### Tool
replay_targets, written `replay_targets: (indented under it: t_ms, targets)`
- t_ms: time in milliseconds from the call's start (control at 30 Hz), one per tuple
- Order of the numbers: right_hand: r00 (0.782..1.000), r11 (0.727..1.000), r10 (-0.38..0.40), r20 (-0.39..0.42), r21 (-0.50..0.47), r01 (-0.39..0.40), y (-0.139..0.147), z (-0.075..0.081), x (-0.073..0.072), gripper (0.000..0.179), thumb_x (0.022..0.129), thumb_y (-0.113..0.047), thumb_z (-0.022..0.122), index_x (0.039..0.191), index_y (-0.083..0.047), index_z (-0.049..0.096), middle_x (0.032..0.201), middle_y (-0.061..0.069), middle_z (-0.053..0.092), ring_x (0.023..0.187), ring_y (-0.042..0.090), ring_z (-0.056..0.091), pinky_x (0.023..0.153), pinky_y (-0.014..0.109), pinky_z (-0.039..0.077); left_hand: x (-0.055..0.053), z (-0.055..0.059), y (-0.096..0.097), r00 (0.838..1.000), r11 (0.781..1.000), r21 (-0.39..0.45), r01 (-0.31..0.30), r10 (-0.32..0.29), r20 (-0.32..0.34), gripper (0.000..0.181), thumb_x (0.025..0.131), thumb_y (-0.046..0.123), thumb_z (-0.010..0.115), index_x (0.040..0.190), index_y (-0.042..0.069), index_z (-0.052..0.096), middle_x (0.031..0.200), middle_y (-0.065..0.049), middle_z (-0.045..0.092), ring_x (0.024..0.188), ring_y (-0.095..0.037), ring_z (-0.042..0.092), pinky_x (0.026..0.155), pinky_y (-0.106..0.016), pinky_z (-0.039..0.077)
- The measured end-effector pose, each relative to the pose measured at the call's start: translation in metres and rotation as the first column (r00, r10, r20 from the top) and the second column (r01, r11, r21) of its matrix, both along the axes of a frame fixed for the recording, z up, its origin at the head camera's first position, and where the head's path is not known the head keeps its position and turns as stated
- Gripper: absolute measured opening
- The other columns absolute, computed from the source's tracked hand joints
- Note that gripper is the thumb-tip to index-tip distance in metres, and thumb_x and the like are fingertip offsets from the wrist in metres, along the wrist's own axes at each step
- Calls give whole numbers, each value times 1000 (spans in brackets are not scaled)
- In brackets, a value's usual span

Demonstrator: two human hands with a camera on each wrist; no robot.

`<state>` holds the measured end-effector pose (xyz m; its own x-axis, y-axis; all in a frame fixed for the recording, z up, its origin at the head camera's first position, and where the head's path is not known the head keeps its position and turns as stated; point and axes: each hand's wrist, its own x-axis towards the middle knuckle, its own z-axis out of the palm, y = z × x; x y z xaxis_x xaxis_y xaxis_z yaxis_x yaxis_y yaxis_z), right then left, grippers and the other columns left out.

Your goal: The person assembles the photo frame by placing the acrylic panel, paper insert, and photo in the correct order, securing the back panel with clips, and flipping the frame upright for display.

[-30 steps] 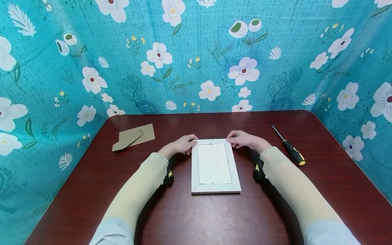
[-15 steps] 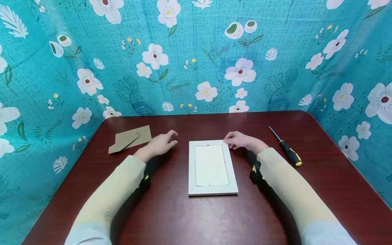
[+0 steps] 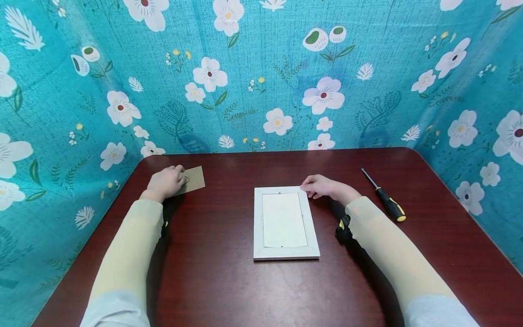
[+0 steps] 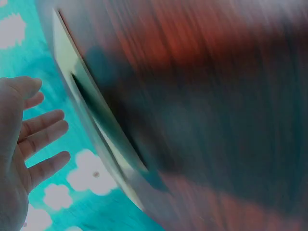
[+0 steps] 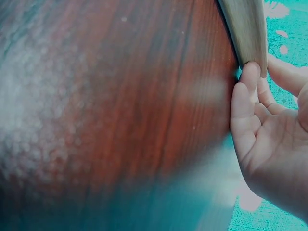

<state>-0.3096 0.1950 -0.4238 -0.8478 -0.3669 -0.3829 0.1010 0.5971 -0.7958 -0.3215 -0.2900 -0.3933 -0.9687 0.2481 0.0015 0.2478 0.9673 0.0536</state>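
Note:
A white picture frame (image 3: 259,227) lies on the table with a pale rectangular sheet (image 3: 283,220) in its middle. At its far right corner, my right hand (image 3: 324,186) pinches the edge between thumb and fingers; the right wrist view shows the fingertips at the frame's side (image 5: 252,29). My left hand (image 3: 165,181) is over the brown backing board (image 3: 196,178) at the back left, covering its left part. In the left wrist view the fingers (image 4: 45,139) are spread, with a gap between them and the board, whose stand leg (image 4: 108,154) is lifted from it.
On the right of the dark red table (image 3: 220,281) lies a screwdriver (image 3: 391,206) with a black and yellow handle, its shaft pointing away. Blue flowered cloth (image 3: 245,122) hangs along the table's back and sides.
My left hand has let go of the frame's far left corner and moved left to the backing board. The right hand stays at the frame's corner; the frame lies still.

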Motion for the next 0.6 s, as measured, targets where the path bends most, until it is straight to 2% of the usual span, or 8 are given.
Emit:
replay_targets:
  t_ms: [100, 267, 433, 500, 600]
  targets:
    - [1000, 1000, -5, 2, -6, 5, 0, 0, 0, 29, 101, -19, 53, 117, 5, 53, 97, 12, 56, 86, 23, 54, 78, 33, 51, 1, -2, -13, 996, 997, 29, -65, 63, 57, 39, 98, 23, 51, 127, -4, 50, 120, -28, 54, 109, -41, 53, 90, -59, 43]
    - [1000, 1000, -22, 5, -5, 22, -1, 1, 0, 28, 101, -19, 54, 117, 4, 54, 98, 12, 57, 85, 23, 54, 76, 31, 51, 4, -9, -23, 978, 986, 72, -153, 140, 152, 55, 97, 33, 51, 132, -9, 44, 124, -31, 50, 111, -43, 50, 92, -58, 42]
    - [1000, 1000, -28, 6, 0, 28, 0, -1, 0, 29, 101, -19, 54, 117, 4, 54, 97, 12, 56, 84, 23, 54, 75, 31, 51, 4, -12, -18, 971, 978, 83, -189, 174, 162, 64, 92, 37, 56, 132, -12, 43, 121, -31, 50, 107, -42, 51, 91, -58, 43]
    - [1000, 1000, -29, 4, -2, 29, 1, -2, 0, 28, 100, -19, 55, 117, 4, 54, 97, 12, 56, 84, 23, 54, 75, 32, 51, 3, -11, -15, 971, 979, 69, -191, 178, 158, 61, 91, 37, 58, 126, -12, 47, 115, -30, 52, 101, -40, 52, 87, -57, 45]
    - [1000, 1000, -30, 3, -7, 30, 1, -3, 0, 28, 100, -19, 55, 117, 4, 54, 97, 12, 57, 85, 22, 55, 75, 31, 51, 0, -10, -11, 969, 981, 32, -192, 184, 165, 46, 91, 35, 59, 107, -8, 56, 100, -25, 54, 92, -35, 53, 78, -52, 48]
